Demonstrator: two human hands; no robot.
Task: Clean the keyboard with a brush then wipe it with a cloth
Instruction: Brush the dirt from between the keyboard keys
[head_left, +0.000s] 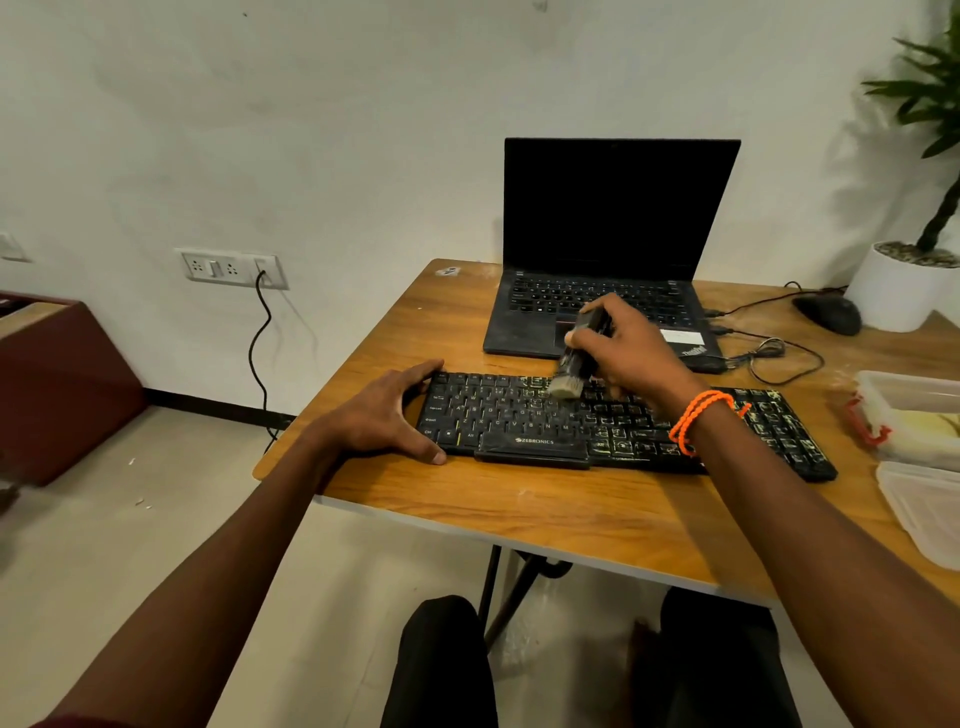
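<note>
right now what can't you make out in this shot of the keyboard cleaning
- Head view: keyboard keys under the right hand and wrist are hidden.
- Brush handle is mostly covered by that hand's grip; bristles blurred.
- Plastic containers are cut off by the right edge.
- No cloth can be clearly identified.

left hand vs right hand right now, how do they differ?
The left hand lies open against the keyboard's left end, bracing it; the right hand is closed around the brush above the keys. The right wrist wears an orange cord bracelet; the left wrist is bare. Both work on the keyboard.
</note>
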